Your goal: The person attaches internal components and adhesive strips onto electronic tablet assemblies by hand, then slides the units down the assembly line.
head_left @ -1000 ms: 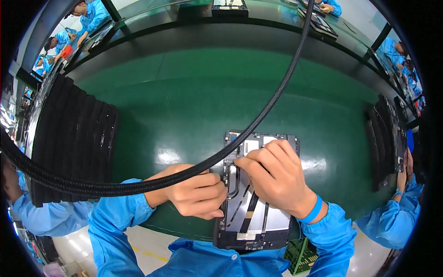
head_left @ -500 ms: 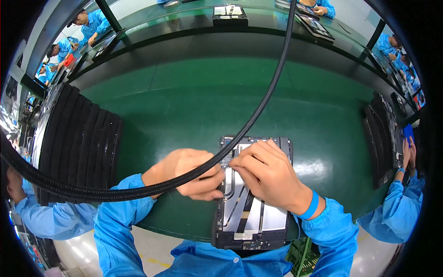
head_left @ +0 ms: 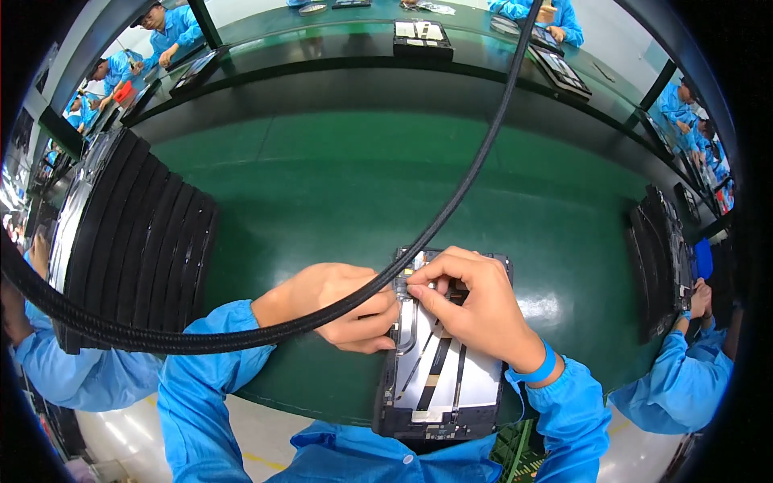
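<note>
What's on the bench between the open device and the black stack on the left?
Head view: only bare green bench between the device and the stack; the left hand reaches across its near edge, under the black cable.

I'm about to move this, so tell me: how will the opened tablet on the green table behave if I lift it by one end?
The tablet is a thin flat slab, so probably stiff yet light. Its back is off, with strips and small parts bare, so likely fragile to squeezing. It overhangs the table edge and could tip once the left hand and right hand let go.
</note>
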The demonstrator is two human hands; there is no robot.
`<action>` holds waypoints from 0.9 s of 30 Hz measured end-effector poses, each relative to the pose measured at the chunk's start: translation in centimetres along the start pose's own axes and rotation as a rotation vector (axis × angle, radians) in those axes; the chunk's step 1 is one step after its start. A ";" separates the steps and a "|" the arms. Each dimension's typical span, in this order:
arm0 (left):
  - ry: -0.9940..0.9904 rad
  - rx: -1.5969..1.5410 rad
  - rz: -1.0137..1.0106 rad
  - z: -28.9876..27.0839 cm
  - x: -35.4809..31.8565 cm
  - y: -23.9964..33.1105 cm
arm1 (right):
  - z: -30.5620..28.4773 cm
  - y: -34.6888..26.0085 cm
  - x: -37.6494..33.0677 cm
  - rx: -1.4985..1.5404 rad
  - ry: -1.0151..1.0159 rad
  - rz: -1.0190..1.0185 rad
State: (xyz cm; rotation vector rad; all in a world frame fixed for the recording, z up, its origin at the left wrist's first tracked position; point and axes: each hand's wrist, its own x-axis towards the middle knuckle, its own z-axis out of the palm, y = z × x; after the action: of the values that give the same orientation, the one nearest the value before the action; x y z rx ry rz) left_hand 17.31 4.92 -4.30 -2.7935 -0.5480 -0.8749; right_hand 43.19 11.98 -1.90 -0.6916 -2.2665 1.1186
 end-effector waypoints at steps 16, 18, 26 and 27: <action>0.076 -0.187 -0.224 0.0 -0.5 0.5 | -1.0 -0.2 3.1 -0.219 -0.260 -0.078; 0.075 -0.228 -0.257 0.1 -0.6 0.5 | -0.7 -0.1 2.9 -0.255 -0.240 -0.126; 0.088 -0.250 -0.310 0.2 -1.1 0.7 | -0.6 -0.1 2.9 -0.199 -0.201 -0.144; 0.091 -0.252 -0.309 0.2 -1.1 0.8 | -0.6 -0.2 2.9 -0.195 -0.197 -0.161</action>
State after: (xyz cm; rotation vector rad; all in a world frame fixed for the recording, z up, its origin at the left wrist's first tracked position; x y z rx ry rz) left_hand 16.86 3.94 -5.16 -2.9157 -0.9324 -1.2024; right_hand 41.41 14.08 -0.79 -0.4788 -2.5728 0.9336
